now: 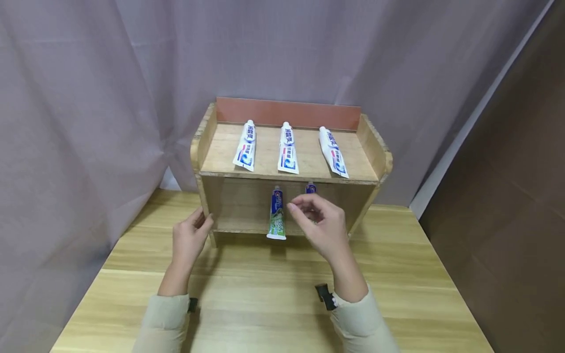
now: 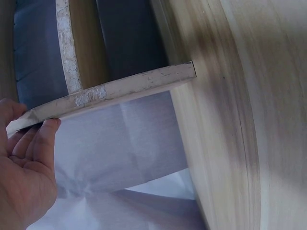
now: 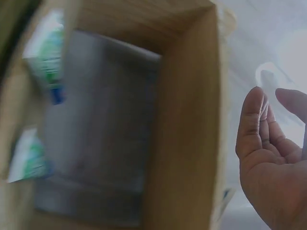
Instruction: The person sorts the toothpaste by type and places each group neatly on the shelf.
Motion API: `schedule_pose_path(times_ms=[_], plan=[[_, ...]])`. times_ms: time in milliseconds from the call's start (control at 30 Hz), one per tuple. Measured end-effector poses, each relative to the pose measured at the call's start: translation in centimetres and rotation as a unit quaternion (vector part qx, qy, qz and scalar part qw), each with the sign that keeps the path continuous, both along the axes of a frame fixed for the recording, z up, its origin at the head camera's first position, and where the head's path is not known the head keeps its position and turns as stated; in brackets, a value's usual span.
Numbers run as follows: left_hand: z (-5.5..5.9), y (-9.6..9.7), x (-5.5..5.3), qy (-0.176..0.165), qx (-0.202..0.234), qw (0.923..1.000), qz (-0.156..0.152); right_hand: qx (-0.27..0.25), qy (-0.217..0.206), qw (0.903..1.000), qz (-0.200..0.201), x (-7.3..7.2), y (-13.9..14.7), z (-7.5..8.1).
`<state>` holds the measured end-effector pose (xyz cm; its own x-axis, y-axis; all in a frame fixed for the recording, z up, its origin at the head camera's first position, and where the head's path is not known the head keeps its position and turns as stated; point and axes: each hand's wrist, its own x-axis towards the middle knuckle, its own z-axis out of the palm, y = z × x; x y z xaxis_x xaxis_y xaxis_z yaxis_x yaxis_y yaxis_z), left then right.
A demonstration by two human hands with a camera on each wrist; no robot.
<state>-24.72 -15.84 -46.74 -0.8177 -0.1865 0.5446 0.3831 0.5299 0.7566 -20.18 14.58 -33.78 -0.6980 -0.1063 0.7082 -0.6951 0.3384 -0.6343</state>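
Note:
My left hand [image 1: 187,239] grips the left side panel of a small wooden shelf [image 1: 205,201], its thumb and fingers on either side of the panel edge [image 2: 103,93] in the left wrist view. My right hand [image 1: 324,225] hovers in front of the lower level, fingers bent loosely and thumb apart from them, holding nothing. Just left of it, a blue-and-green toothpaste tube [image 1: 276,214] lies with its flat end past the shelf's front edge. Another such tube [image 1: 311,188] shows its blue cap end behind the right hand, which hides the rest.
Three white toothpaste tubes [image 1: 288,148] lie side by side on the upper level, in front of a reddish back strip [image 1: 289,113]. The shelf stands on a wood-grain table [image 1: 265,304]. A grey curtain [image 1: 282,49] hangs behind it, and a brown panel [image 1: 499,196] rises at right.

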Motion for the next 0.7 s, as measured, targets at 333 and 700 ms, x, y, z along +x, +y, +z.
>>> schedule_pose_path(times_ms=[333, 700], plan=[[0.0, -0.1, -0.2, 0.01, -0.015, 0.9998, 0.007, -0.016, -0.06, 0.9978, -0.022, 3.6, 1.8, -2.8], [-0.1, 0.1, -0.2, 0.004, -0.008, 0.9999, 0.009, -0.011, -0.08, 0.9954, -0.052, 4.8, 3.2, -5.4]])
